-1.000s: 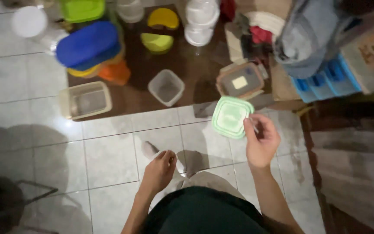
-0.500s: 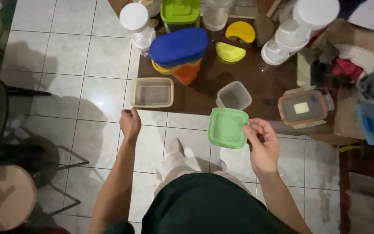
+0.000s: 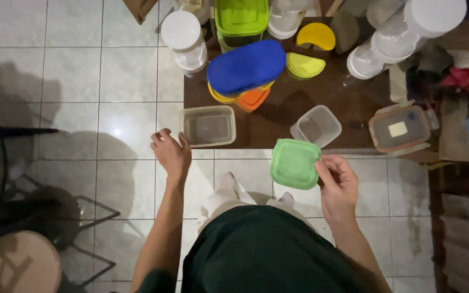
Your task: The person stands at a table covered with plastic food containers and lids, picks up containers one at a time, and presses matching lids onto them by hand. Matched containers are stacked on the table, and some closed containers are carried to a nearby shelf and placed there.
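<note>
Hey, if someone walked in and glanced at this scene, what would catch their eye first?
Probably the green lid held by its edge in the right hand, just in front of a small clear tub on the dark low table. Next, the big blue lid topping a stack of coloured containers further back. The left hand hovers open beside a clear rectangular box at the table's near edge.

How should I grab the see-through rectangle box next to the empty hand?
Probably by a rim edge of the clear rectangular box, coming from above. It sits upright and open at the near table edge, so fingers can hook over the rim. The left hand is nearest; the right hand holds the green lid.
</note>
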